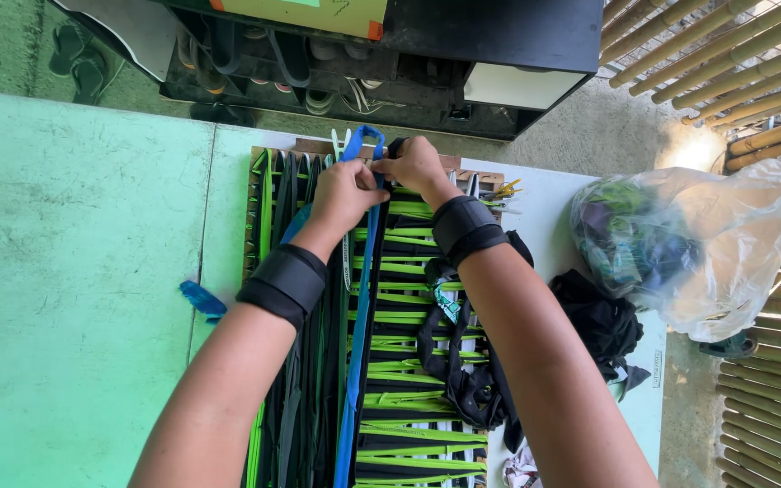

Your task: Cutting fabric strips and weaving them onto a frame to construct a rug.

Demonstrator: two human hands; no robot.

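Observation:
A wooden weaving frame (pixel 255 203) lies on the table, strung with black, bright green and blue fabric strips. My left hand (pixel 347 192) pinches a long blue strip (pixel 357 361) near the frame's far edge. My right hand (pixel 416 165) grips the same strip's looped top end (pixel 365 137) right beside it, at the row of pegs. Both wrists wear black bands. Woven green and black strips (pixel 409 316) fill the frame under my right forearm. A loose black strip (pixel 463 380) drapes across the weave.
A clear plastic bag (pixel 689 239) stuffed with fabric scraps sits at the right, with a black cloth pile (pixel 603 321) beside it. Scissors (pixel 499 192) lie near the frame's far right corner. A blue scrap (pixel 201 300) rests on the green table. Bamboo wall at right.

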